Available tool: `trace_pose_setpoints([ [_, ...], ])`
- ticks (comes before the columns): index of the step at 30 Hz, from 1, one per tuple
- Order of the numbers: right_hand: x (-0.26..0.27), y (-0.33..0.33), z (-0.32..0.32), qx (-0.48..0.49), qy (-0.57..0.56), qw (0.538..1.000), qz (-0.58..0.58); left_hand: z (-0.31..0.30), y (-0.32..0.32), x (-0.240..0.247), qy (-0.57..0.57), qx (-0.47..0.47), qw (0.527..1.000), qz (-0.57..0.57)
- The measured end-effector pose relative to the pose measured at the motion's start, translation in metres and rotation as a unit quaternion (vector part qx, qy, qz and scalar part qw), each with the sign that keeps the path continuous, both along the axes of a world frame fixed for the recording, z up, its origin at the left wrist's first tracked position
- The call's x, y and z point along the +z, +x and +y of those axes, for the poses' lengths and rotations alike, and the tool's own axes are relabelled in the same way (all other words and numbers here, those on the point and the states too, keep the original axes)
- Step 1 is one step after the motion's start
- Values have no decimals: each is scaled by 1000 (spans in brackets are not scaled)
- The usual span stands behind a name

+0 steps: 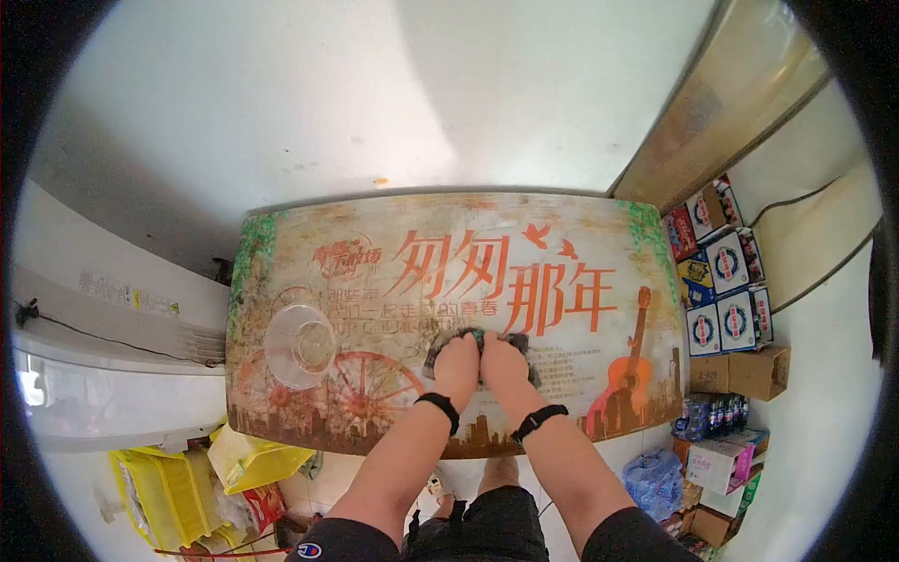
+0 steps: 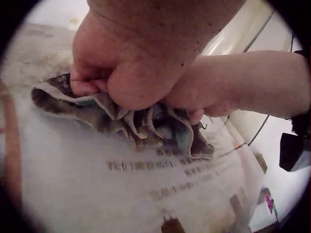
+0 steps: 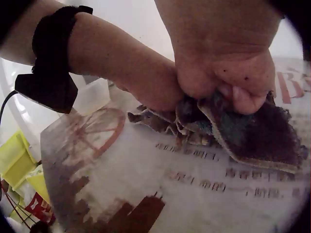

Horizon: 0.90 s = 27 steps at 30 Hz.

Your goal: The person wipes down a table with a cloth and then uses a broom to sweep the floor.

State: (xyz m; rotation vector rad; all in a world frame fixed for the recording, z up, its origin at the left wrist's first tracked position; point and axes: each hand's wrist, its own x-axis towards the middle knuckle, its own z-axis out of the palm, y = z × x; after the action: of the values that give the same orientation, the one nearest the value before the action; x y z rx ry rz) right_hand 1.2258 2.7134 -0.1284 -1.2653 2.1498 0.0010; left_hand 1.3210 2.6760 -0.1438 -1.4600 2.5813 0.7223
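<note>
A dark, crumpled cloth (image 2: 97,114) with a pale edge lies on the printed tabletop (image 1: 562,234). Both hands are side by side on it near the middle of the table. The left hand (image 1: 456,367) grips a bunch of it, fingers curled into the folds, as the left wrist view shows. The right hand (image 1: 504,363) has its fingers curled round another part; in the right wrist view a flat flap of the cloth (image 3: 265,136) spreads out beside that hand (image 3: 228,73). Some fingertips are hidden by the hands and folds.
A clear round plastic container (image 1: 300,347) stands on the table's left part. Yellow bags (image 1: 169,492) are on the floor at the lower left. Stacked boxes (image 1: 732,262) and a blue plastic bag (image 1: 653,482) stand to the right. A wall (image 1: 375,94) rises behind the table.
</note>
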Motion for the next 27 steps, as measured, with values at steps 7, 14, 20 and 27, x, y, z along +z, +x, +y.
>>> trace_pose_setpoints([
  [7, -9, -31, -57, 38, -46, 998, 26, -55, -30, -8, -21, 12, 1000, -11],
  [14, -19, -68, -142, 3, -78, 997, 15, -136, -63, -17, -75, 16, 997, 19],
  [20, -20, -78, -170, 3, -121, 992, 21, -169, -74, -24, -66, 13, 998, -11],
  [27, -21, -60, -127, 81, -127, 987, 45, -122, -49, -10, -49, 15, 998, -23],
])
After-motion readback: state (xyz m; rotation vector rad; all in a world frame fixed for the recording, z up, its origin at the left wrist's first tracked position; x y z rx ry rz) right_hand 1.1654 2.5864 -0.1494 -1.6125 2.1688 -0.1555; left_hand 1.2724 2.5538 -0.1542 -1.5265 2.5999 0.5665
